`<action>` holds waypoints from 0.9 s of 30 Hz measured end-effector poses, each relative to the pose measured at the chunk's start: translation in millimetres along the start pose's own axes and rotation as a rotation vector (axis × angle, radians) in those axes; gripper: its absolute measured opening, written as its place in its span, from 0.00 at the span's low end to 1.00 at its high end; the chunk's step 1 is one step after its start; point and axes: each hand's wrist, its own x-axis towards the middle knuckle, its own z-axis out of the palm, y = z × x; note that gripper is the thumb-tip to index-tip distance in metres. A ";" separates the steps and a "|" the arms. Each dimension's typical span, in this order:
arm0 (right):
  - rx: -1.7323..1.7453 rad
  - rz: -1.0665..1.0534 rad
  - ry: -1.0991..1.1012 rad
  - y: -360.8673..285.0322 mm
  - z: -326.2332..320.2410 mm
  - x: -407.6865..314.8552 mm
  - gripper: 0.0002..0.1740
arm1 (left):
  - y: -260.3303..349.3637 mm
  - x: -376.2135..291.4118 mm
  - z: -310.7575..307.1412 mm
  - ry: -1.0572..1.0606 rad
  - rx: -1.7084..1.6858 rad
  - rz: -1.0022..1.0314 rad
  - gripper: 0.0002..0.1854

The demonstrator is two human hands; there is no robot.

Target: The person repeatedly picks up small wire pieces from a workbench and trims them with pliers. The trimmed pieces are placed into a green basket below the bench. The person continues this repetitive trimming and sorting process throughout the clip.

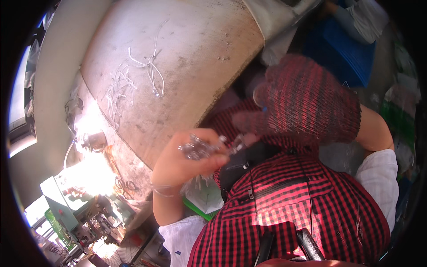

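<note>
My left hand [190, 153] is bare and closed around a bundle of small clear parts [200, 148], whose exact kind I cannot tell. Close to its fingertips is my right hand [303, 100], in a red and black knitted glove with bare fingertips showing. Another small clear piece [238, 143] is at the right fingertips; blur hides how firmly it is held. Both hands are above my lap, over a red and black checked apron [280, 200]. Thin clear strands with small ends [151, 63] lie loose on the worn table [200, 66] beyond my left hand.
A bench machine [100, 223] and scissors [125, 183] are at the lower left, in strong sunlight. Below them shows a fan guard [126, 255]. A blue crate [343, 50] stands at the upper right, near another person's sleeve [367, 20]. A green-edged container [196, 208] sits beside my left forearm.
</note>
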 end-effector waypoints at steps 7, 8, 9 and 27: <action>0.193 0.515 0.250 -6.8 33.4 -22.6 0.37 | 2.4 55.2 -59.4 0.799 0.607 0.268 0.11; 0.255 0.471 0.303 -8.1 43.7 -24.4 0.37 | 6.8 68.5 -86.2 0.908 0.788 0.266 0.11; 0.325 0.488 0.299 -8.4 52.5 -26.0 0.38 | 6.6 81.1 -113.2 0.991 1.026 0.267 0.09; 2.611 0.602 0.280 -10.4 102.9 -17.0 0.25 | -38.6 45.8 -93.4 1.002 0.490 0.997 0.10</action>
